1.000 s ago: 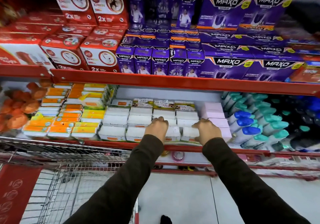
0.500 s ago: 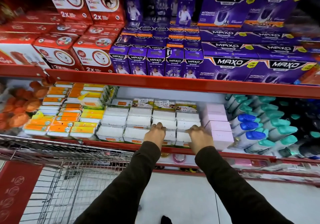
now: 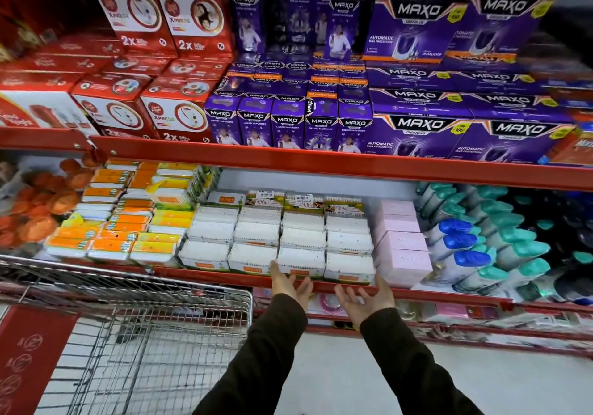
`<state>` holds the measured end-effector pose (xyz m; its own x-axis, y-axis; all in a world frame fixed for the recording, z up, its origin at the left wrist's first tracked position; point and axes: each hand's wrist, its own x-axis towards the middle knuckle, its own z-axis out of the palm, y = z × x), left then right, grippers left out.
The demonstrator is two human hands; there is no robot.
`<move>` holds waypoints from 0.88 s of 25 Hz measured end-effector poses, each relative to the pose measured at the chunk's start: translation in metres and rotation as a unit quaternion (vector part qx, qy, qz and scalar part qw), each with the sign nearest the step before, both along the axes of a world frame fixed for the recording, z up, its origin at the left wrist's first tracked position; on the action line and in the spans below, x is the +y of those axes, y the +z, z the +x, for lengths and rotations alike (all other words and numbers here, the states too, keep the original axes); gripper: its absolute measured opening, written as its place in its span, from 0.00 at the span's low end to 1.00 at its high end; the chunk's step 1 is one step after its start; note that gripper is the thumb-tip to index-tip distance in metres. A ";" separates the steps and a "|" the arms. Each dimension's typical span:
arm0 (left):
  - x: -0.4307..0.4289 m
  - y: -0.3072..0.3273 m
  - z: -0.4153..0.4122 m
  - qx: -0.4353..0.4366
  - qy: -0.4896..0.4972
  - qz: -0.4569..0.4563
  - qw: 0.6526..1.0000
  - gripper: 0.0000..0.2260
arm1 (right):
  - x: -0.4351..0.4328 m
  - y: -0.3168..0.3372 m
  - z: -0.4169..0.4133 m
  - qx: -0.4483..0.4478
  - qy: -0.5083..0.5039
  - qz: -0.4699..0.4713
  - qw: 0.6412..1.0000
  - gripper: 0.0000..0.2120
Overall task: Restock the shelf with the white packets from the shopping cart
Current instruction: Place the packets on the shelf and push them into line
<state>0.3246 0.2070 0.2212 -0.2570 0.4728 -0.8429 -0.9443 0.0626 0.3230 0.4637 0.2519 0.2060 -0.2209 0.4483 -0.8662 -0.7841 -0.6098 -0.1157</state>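
Note:
Rows of white packets [image 3: 279, 238] fill the middle of the lower red shelf [image 3: 417, 292], several deep and stacked flat. My left hand [image 3: 290, 284] is open, palm up, its fingertips touching the front edge of a front-row packet. My right hand [image 3: 365, 299] is open too, palm up, just below the shelf lip and off the packets. Both hands hold nothing. The wire shopping cart [image 3: 144, 328] stands at the lower left; no white packet shows inside its basket.
Pink boxes [image 3: 402, 254] sit right of the white packets, then blue- and teal-capped bottles [image 3: 475, 254]. Orange and yellow packets [image 3: 128, 228] lie to the left. Red boxes [image 3: 134, 106] and purple MAXO boxes [image 3: 417, 129] crowd the shelf above. A red cart panel [image 3: 29, 360] is at lower left.
Both hands came off the front-row white packets, pulled back toward the shelf lip and turned palm up with fingers spread. The view moved closer to the shelf.

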 end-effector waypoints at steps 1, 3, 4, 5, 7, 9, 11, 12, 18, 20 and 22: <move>0.003 -0.004 -0.001 -0.010 0.004 0.003 1.000 0.33 | 0.003 0.003 -0.003 0.008 -0.006 0.002 1.000 0.33; 0.011 -0.010 -0.005 -0.032 0.002 0.004 0.999 0.35 | 0.011 0.008 -0.007 0.016 -0.006 0.008 1.000 0.32; 0.014 -0.010 -0.007 -0.039 -0.003 0.007 0.999 0.35 | 0.015 0.010 -0.009 0.013 -0.003 0.013 1.000 0.32; 0.016 -0.009 -0.008 -0.045 -0.010 0.011 0.999 0.36 | 0.018 0.011 -0.010 0.007 0.003 0.016 1.000 0.32; 0.017 -0.008 -0.006 -0.051 -0.018 0.018 0.998 0.37 | 0.023 0.010 -0.012 -0.001 0.012 0.020 1.000 0.33; 0.018 -0.011 -0.007 -0.052 -0.020 0.019 0.998 0.37 | 0.024 0.007 -0.013 -0.003 0.012 0.021 1.000 0.34; 0.015 -0.014 -0.010 -0.052 -0.032 0.012 0.998 0.37 | 0.022 0.005 -0.014 0.001 0.005 0.025 1.000 0.34; 0.011 -0.012 -0.012 -0.054 -0.033 0.006 0.998 0.36 | 0.019 0.005 -0.017 0.002 0.004 0.023 1.000 0.34; -0.011 0.003 -0.050 0.030 0.092 -0.054 0.994 0.30 | -0.002 -0.001 -0.062 0.025 0.042 -0.014 0.999 0.36; -0.010 0.005 -0.068 0.023 0.113 -0.043 0.992 0.31 | -0.003 0.002 -0.078 0.031 0.048 -0.013 0.998 0.36; -0.008 0.002 -0.080 0.010 0.106 -0.030 0.994 0.33 | -0.001 0.003 -0.086 0.028 0.046 -0.015 0.998 0.35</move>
